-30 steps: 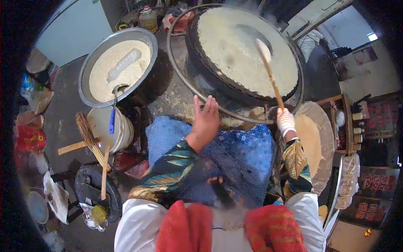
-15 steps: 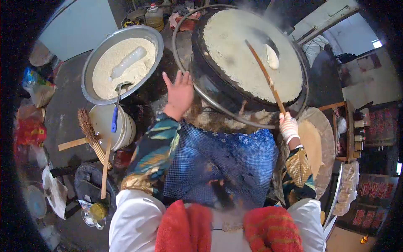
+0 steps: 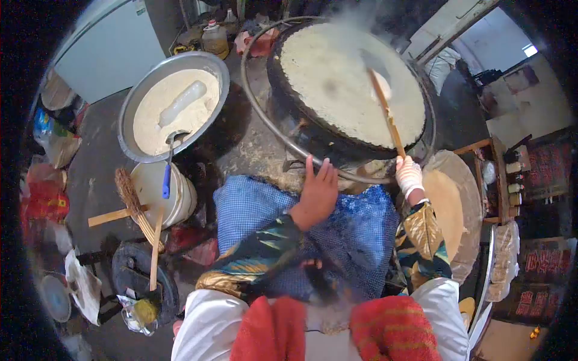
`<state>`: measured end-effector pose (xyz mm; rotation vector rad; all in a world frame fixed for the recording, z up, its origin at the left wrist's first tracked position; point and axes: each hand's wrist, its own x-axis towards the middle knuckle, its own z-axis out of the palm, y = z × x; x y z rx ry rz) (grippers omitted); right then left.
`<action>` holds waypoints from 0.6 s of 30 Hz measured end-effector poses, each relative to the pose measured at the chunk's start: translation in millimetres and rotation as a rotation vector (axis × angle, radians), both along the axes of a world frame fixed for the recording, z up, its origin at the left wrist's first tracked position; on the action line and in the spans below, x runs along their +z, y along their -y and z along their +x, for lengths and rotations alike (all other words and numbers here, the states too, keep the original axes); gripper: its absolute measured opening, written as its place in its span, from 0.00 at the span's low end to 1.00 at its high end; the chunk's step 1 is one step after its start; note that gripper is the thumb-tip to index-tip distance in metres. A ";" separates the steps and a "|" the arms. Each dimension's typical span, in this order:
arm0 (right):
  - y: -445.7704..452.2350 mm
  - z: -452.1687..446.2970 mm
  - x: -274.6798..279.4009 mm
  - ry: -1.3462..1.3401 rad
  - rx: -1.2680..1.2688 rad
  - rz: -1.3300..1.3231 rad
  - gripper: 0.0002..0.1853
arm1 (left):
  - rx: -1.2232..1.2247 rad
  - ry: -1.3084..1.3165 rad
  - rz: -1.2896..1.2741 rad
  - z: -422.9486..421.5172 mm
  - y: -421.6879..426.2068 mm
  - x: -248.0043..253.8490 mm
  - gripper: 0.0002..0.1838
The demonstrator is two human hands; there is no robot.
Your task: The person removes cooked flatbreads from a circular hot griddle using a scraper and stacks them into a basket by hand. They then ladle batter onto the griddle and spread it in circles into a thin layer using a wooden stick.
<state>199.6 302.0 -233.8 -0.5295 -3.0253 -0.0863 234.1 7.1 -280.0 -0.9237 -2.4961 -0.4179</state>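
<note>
My right hand (image 3: 409, 175), in a pale striped glove, is closed round the lower end of a long wooden scraper (image 3: 388, 123). The scraper slants over a large round griddle (image 3: 278, 84), which is coated with a pale batter layer (image 3: 337, 72). Beside the scraper's far end sits a white lump of batter (image 3: 382, 87), with a dark patch behind it. My left hand (image 3: 318, 195) is bare, its fingers stretched and apart. Its fingertips overlap the near side of the metal ring (image 3: 256, 117) around the griddle; whether they touch it I cannot tell.
Left of the griddle, a metal basin (image 3: 125, 117) holds batter, a plastic bottle (image 3: 182, 103) and a blue-handled ladle (image 3: 167, 180). Below are a white bucket (image 3: 185, 195) and a straw brush (image 3: 127, 189). Thin round flatbreads (image 3: 442, 204) lie at right. Steam rises behind the griddle.
My left hand has moved right and toward me, from the ring's left side to its near side. My right hand still grips the scraper, whose far end is now nearer the white lump.
</note>
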 end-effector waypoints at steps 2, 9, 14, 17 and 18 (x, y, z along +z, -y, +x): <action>4.6 9.5 -5.3 0.042 0.048 0.056 0.18 | 0.046 0.061 -0.073 2.3 2.2 2.7 0.25; 4.9 4.9 10.0 0.029 -0.062 -0.107 0.19 | 0.181 0.067 -0.324 -26.1 47.8 4.5 0.25; -37.1 10.6 -1.2 -0.033 -0.080 -0.089 0.18 | 0.164 0.060 -0.283 -50.5 80.4 13.3 0.27; -14.8 16.5 17.7 0.095 -0.025 -0.158 0.21 | 0.195 0.053 -0.297 -69.5 95.1 20.5 0.29; -18.7 18.9 1.3 0.140 -0.058 -0.189 0.21 | 0.242 0.100 -0.319 -77.5 96.6 11.5 0.30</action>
